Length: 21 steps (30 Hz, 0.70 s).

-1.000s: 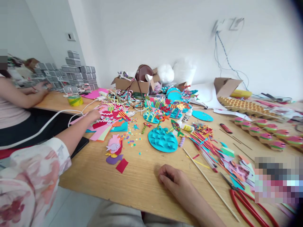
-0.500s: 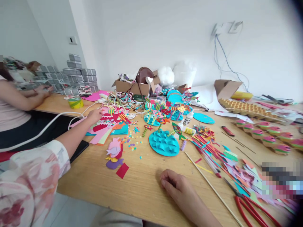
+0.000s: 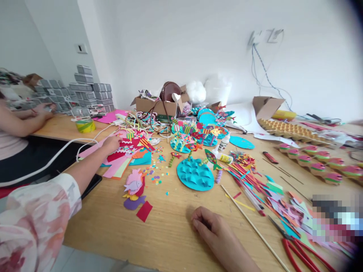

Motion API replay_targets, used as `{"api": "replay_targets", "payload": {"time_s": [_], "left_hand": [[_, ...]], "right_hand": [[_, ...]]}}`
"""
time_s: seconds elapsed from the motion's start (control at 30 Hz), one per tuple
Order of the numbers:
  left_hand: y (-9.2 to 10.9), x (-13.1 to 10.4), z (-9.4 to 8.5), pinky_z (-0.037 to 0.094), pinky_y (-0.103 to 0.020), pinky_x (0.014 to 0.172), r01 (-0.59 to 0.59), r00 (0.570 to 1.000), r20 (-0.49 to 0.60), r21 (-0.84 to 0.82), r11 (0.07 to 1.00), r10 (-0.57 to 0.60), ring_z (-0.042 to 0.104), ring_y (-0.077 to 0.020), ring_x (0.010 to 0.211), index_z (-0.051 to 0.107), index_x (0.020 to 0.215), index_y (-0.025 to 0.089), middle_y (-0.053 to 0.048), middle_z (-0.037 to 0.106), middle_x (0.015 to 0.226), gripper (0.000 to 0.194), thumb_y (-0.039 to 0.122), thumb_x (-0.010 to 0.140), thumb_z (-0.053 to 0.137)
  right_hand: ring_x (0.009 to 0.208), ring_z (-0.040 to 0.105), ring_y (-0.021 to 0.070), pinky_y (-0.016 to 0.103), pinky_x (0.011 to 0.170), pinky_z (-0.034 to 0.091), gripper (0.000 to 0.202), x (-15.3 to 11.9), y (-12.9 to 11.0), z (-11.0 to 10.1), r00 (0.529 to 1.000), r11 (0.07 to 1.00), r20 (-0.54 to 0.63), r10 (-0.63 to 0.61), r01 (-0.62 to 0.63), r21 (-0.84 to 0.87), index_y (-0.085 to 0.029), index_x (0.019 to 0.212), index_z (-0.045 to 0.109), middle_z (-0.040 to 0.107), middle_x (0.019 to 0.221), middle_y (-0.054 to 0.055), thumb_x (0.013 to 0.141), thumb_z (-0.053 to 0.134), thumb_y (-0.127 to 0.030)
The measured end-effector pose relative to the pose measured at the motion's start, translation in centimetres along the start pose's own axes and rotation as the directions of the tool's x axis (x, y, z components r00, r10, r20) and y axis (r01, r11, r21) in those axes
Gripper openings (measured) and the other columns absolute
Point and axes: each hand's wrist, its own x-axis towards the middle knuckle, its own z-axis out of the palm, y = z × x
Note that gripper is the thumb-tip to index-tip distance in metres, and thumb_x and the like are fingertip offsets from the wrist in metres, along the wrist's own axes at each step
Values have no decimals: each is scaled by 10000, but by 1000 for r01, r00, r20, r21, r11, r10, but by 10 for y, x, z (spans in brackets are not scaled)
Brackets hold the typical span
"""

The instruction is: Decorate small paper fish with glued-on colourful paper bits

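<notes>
My left hand reaches out over a pile of coloured paper and touches its top; its fingertips blend into the scraps, and I cannot tell whether they grip anything. Red paper strips and a striped green-yellow piece lie about it. My right hand rests loosely curled on the table, thumb near the bent index finger, with nothing seen in it. Beyond it lies a turquoise oval base with curled paper scales. Left of that are stacked paper fish, a purple fish and a red paper piece.
Red-handled scissors, a thin wooden stick and paper strips lie to the right. Glue bottles stand behind the base. A cardboard box sits at the wall. A co-worker's arm is at far left.
The view has shifted slightly, so the table items sit a little lower and further left. Both hands keep nearly the same places on the table and paper pile.
</notes>
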Motion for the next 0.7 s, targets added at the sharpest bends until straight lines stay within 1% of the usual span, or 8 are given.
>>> {"api": "replay_targets", "payload": {"time_s": [0.17,0.3,0.33,0.4,0.47,0.57,0.63,0.7], "left_hand": [[6,-2,-3,489,-403,790,-47,995,-86,-26,999,45,558,-208,950,509,1126,144,-80,539,1121,310,309,863,514],[25,-8,-7,474,-416,816,-183,964,-210,-84,980,162,548,-214,976,515,1117,141,-83,536,1129,299,302,865,510],[34,-11,-7,455,-423,844,-230,949,-244,-103,968,200,535,-216,1000,528,1094,141,-85,539,1128,266,278,868,501],[55,-20,-7,378,-400,939,-332,911,-305,-146,932,277,485,-223,1076,575,986,147,-89,563,1090,194,160,864,425],[82,-32,-7,356,-381,951,-439,869,-339,-189,878,361,487,-220,1065,587,909,181,-71,578,1055,184,145,826,427],[122,-61,-6,394,-350,898,-574,805,-352,-254,779,478,535,-209,974,581,854,209,-46,607,970,142,224,813,446],[144,-84,-4,433,-318,825,-628,774,-336,-297,719,537,574,-190,876,578,833,225,-26,627,883,136,262,812,449],[160,-107,0,452,-300,769,-659,752,-313,-348,667,580,591,-177,812,579,799,243,-12,637,837,137,284,811,448]], "right_hand": [[612,472,129,226,560,339,140,-1,0,0,1000,1000,-13,0,0,-4,-183,676,475,528,637,-9,795,406,-207],[614,480,129,225,564,343,134,-2,-3,-1,999,1000,-32,-4,3,-12,-182,681,494,540,641,-8,790,415,-187],[615,482,129,224,565,343,135,-2,-4,-1,999,1000,-38,-11,11,-11,-181,681,497,541,641,-9,789,416,-180],[614,486,126,219,563,343,135,-3,-5,-1,999,1000,-49,-24,23,-5,-182,677,500,543,639,-11,786,421,-164],[612,489,123,214,561,342,128,-4,-7,-1,998,1000,-64,-22,23,3,-183,685,507,549,642,-14,781,428,-150],[617,496,121,211,569,346,122,-6,-8,0,996,1000,-84,-15,15,-3,-182,708,521,560,651,-13,781,432,-141],[619,500,121,211,576,349,127,-6,-8,0,996,1000,-87,-19,18,-16,-180,713,524,564,654,-10,786,430,-137],[616,503,122,212,576,349,134,-7,-8,0,996,999,-87,-27,25,-27,-177,713,526,567,653,-6,792,426,-136]]}}
